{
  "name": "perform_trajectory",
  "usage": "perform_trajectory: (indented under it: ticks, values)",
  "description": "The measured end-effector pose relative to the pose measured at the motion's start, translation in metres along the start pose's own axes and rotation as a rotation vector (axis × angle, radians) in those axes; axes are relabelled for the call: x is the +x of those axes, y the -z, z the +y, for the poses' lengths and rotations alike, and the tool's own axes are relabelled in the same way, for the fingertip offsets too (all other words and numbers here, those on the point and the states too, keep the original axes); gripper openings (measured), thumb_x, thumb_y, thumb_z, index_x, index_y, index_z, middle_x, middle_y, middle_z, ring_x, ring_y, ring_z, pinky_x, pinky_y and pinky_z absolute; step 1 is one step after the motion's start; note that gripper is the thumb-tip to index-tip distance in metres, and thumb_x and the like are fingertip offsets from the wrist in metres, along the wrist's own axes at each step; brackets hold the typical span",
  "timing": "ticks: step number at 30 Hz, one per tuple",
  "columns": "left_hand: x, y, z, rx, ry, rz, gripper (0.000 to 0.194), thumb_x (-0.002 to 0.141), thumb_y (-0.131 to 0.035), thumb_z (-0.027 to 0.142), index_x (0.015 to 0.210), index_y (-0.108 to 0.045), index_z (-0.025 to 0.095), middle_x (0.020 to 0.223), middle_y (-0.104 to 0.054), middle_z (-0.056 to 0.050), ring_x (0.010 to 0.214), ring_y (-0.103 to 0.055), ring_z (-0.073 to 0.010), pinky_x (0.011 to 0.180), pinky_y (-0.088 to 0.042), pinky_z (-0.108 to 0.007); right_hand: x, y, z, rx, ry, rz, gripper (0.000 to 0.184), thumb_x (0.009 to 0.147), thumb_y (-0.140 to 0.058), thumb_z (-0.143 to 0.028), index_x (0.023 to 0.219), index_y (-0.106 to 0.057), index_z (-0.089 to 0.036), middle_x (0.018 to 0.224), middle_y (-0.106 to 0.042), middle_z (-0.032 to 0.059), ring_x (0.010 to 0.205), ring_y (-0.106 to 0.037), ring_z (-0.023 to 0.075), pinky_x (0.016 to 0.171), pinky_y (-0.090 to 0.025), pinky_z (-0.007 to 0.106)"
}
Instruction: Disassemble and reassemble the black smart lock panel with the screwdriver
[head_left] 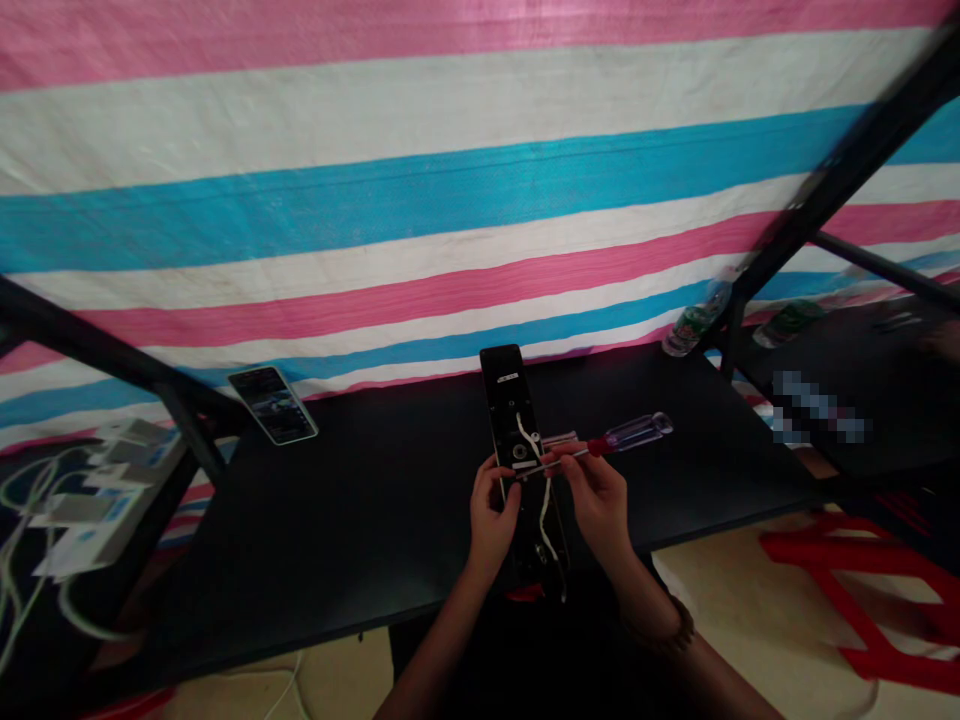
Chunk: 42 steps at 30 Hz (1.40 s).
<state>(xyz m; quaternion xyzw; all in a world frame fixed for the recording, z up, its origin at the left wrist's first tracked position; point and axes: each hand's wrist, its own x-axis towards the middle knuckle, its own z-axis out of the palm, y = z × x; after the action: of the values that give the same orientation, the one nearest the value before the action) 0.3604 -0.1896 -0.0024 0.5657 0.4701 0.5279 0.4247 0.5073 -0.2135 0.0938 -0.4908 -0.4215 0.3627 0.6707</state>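
1. Head view: right hand (604, 500) was closed around the screwdriver (622, 437), handle out toward 3 o'clock, tip toward 9.
2. Left hand (493, 510) was half curled by that tip, thumb and fingers nearly pinched; honestly couldn't tell if it gripped anything.
3. Dark panel (504, 425) lay right under both, long axis roughly 12-to-6, left hand nearer.
4. Table (360, 520) edge ran close by at 6; bottle (686, 330) at 2, phone (274, 405) at 10, most elbow room toward 9.

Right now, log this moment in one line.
left grip: at black panel | right grip: holding screwdriver | white wires: over panel | phone: table's back left | bottle: back right
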Motion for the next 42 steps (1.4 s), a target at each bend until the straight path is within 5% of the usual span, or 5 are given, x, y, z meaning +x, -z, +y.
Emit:
perform_trajectory:
  ticks: [7, 19, 28, 34, 42]
  values:
    - [-0.005, 0.004, 0.013, 0.149, -0.059, 0.064, 0.023, 0.096, -0.061, 0.036, 0.091, -0.077, 0.021, 0.16, -0.046, -0.013, 0.131, -0.062, -0.0312, 0.108, -0.052, -0.051, -0.001, 0.002, 0.003, -0.017, -0.041, 0.011, 0.019, 0.096, -0.066, -0.038, 0.093, -0.075, -0.022, 0.089, -0.078, 0.0045, 0.072, -0.072, 0.0179, 0.07, -0.058, 0.031]
    - [0.012, 0.086, -0.018, 0.686, -0.187, -0.027, 0.026, 0.094, -0.061, 0.044, 0.096, -0.082, 0.028, 0.117, -0.074, -0.01, 0.116, -0.061, -0.0349, 0.102, -0.049, -0.06, 0.092, 0.001, -0.008, -0.092, 0.254, 0.128, 0.022, 0.096, -0.063, -0.045, 0.095, -0.068, -0.023, 0.089, -0.076, 0.0063, 0.076, -0.074, 0.0213, 0.074, -0.061, 0.039]
    - [-0.002, 0.053, 0.006, 0.58, -0.069, 0.064, 0.036, 0.099, -0.053, 0.041, 0.124, -0.071, 0.022, 0.132, -0.067, -0.014, 0.126, -0.059, -0.0326, 0.11, -0.045, -0.058, 0.123, -0.01, 0.01, -0.314, 0.357, -0.027, 0.026, 0.099, -0.056, -0.044, 0.093, -0.071, -0.024, 0.092, -0.076, 0.0083, 0.08, -0.074, 0.0228, 0.075, -0.06, 0.037]
    - [-0.028, 0.003, 0.014, 0.359, -0.015, -0.096, 0.051, 0.101, -0.051, 0.035, 0.152, -0.049, 0.028, 0.168, -0.033, -0.011, 0.152, -0.037, -0.0307, 0.123, -0.033, -0.057, 0.172, -0.025, 0.01, -0.373, 0.47, -0.015, 0.027, 0.1, -0.053, -0.042, 0.093, -0.071, -0.022, 0.089, -0.076, 0.009, 0.084, -0.073, 0.0238, 0.082, -0.058, 0.04]
    - [-0.034, 0.004, -0.001, 0.251, 0.026, -0.072, 0.054, 0.099, -0.057, 0.034, 0.152, -0.049, 0.035, 0.169, -0.033, -0.006, 0.153, -0.035, -0.0312, 0.123, -0.033, -0.055, 0.191, -0.034, 0.018, -0.369, 0.49, -0.053, 0.028, 0.1, -0.053, -0.044, 0.091, -0.069, -0.022, 0.091, -0.072, 0.0085, 0.08, -0.071, 0.022, 0.078, -0.058, 0.038]
